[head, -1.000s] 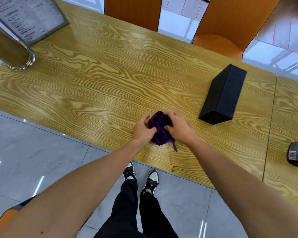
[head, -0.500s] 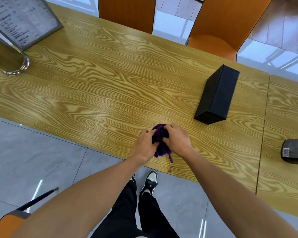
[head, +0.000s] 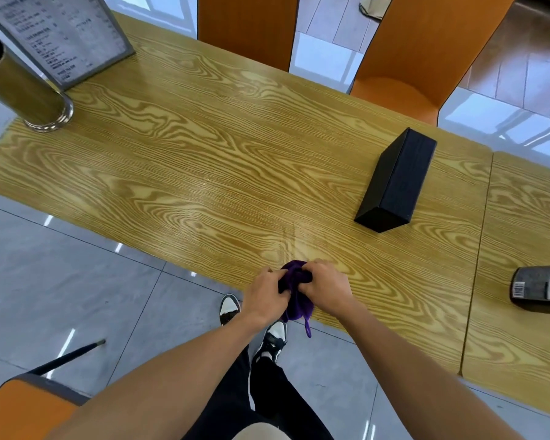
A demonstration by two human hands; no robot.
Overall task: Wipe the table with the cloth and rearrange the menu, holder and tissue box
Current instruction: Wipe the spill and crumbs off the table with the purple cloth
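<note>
Head view: a purple cloth, soft and bunched into a ball, is gripped between the left hand and the right hand, fingers of both curled shut around it. Compared with a second ago, the cloth and hands are drawn back to the near edge of the tabletop, partly past it, with a loose thread hanging over the floor. The tabletop is glossy yellow wood-grain laminate. A black rectangular tissue box, matte, lies toward the far right edge, unmoved. At the far left corner a framed grey menu stands tilted beside a shiny cylindrical metal holder. A dark labelled container sits on the adjoining tabletop at right. Two orange moulded chairs are seen beyond the far edge.
</note>
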